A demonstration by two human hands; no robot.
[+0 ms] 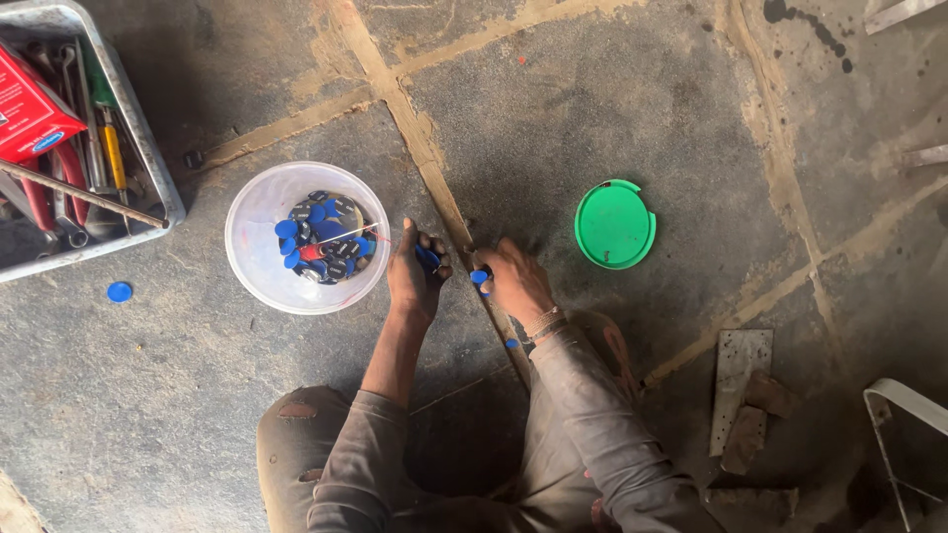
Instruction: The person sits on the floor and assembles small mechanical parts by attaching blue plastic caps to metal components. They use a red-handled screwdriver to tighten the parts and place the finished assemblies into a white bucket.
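Person crouched on stone floor (642, 109). White bowl (259, 225) of blue caps (321, 237) set just beside left hand (413, 271), within easy reach. Left grip closed on several blue caps, fingers curled, palm turned down, wrist near bowl rim. Right hand (513, 279) held low over floor joint; single blue cap (479, 277) pinched at fingertips. One small blue piece (512, 342) dropped on floor below right wrist. Green lid (614, 224) laid aside on floor, well right of bowl. Stray blue cap (119, 291) near metal tool tray (148, 148).
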